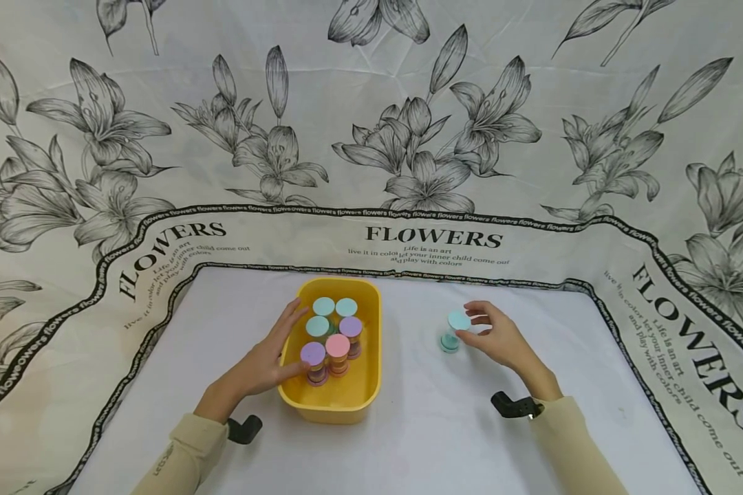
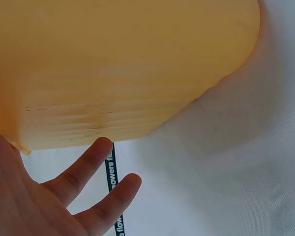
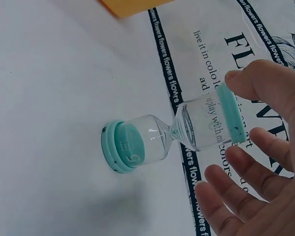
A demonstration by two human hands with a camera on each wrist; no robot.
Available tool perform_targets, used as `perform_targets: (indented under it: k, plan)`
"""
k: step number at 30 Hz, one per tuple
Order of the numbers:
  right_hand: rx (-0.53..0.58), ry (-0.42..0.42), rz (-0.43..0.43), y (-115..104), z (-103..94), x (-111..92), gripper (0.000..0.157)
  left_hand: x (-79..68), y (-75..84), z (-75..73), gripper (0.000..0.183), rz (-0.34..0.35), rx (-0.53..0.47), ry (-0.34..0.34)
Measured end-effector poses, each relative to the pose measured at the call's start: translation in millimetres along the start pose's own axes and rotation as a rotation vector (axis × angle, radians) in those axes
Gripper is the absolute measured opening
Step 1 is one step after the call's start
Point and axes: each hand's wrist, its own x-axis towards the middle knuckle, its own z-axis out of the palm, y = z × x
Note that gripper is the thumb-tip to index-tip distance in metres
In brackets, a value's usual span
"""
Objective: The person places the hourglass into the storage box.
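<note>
My right hand (image 1: 497,337) pinches the top cap of a mint-green sand timer (image 3: 152,140) between thumb and forefinger. Its other fingers spread loosely beside the clear glass. The timer is upright over the white cloth, its lower cap marked with a 5. At the left side of a yellow bin (image 1: 371,392), my left hand (image 1: 261,364) rests against the rim with fingers extended and thumb over the edge. Inside the bin stand several more timers: mint-green ones (image 1: 324,306) at the back, purple ones (image 1: 350,326) and a pink one (image 1: 337,346) nearer the front.
A white cloth (image 1: 408,426) covers the table, with a black-lettered border (image 1: 433,237) along its back and sides. Behind it hangs fabric printed with lilies (image 1: 421,151). Black wrist straps (image 1: 514,405) sit at both cuffs.
</note>
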Motion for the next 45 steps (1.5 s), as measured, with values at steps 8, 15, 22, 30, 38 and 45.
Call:
perform_targets:
  k: [8, 15, 22, 30, 38, 45]
  plan:
    - [0.027, 0.008, 0.025, 7, 5.1, 2, 0.063, 0.0, -0.7, -0.1, 0.092, -0.002, 0.013, 0.002]
    - [0.045, 0.005, 0.048, 7, 7.5, 4, 0.060, 0.3, 0.2, -0.9, 0.092, -0.009, 0.018, 0.001]
    - [0.040, 0.001, 0.032, 4, 11.6, 7, 0.057, 0.6, -0.3, -1.1, 0.093, -0.011, 0.012, -0.002]
    - [0.051, -0.024, -0.019, -12, 20.6, 14, 0.055, 1.4, 0.2, -1.6, 0.093, -0.024, 0.004, -0.008]
    - [0.065, -0.030, -0.113, -49, 19.9, 21, 0.051, 2.5, 0.2, -1.3, 0.093, -0.021, 0.006, -0.007]
    - [0.089, -0.040, -0.216, -85, 13.3, 26, 0.050, 2.1, 0.3, -1.7, 0.093, -0.029, 0.010, -0.008]
